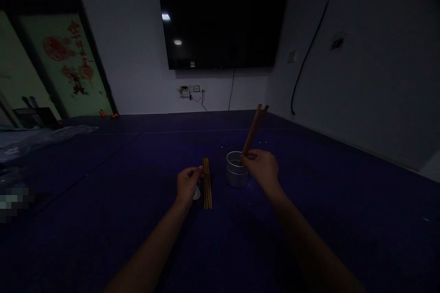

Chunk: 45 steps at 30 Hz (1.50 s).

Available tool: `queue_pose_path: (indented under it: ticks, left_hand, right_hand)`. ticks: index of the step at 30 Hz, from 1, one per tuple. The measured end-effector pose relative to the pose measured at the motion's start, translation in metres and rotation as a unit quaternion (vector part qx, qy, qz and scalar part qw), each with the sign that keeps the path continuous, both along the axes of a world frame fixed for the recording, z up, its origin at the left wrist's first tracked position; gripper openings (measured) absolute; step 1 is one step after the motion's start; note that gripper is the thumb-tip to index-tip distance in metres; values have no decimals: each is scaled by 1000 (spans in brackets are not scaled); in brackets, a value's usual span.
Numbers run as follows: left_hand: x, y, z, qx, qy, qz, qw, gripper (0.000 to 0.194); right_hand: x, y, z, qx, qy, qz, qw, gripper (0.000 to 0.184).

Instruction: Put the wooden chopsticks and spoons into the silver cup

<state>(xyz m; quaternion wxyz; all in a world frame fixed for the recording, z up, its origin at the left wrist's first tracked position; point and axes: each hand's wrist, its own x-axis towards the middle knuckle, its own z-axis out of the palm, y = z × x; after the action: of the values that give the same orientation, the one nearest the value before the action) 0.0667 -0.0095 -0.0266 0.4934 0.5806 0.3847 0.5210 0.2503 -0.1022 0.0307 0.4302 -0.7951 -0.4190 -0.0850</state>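
My right hand [261,165] pinches two brown wooden chopsticks [254,130]. They lean up and to the right, with their lower ends at the mouth of a grey metal cup [237,177], which stands upright. Left of the cup, several more chopsticks [207,190] lie side by side in a row. My left hand [188,184] is closed, its fingertips at the leftmost chopstick near the far end of that row. Partly hidden beneath this hand is a small pale object with a rounded end [196,193], perhaps a spoon.
The dark blue surface [137,219] reaches to the wall, where a large television [225,25] hangs above sockets and cables [192,90]. Clear plastic sheeting [44,139] lies at the left. Small orange items [108,114] sit by the decorated door [68,64].
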Motion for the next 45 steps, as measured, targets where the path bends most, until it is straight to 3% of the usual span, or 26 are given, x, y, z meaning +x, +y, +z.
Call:
queue_pose_path:
  ticks: [9,29,34,41,45]
  left_hand:
    - [1,2,1,-14,-13,8,1000,31]
    - [0,1,2,-23,-5,7,1000,32]
    - [-1,0,3,-24,-11,2,1000,32]
    - [0,1,2,-24,3,6,1000,28]
    - [-2,6,-1,18,68,30,997,25]
  right_hand:
    - [-5,4,4,-66,-49,-20,996,18]
    - [1,7,-1,-120,-138,-20,983,30]
    - [0,7,0,-104,-99,-10,990,38]
    - [3,8,-2,-22,-34,15,999,55]
    - [12,15,-13,11,22,9,1000,69]
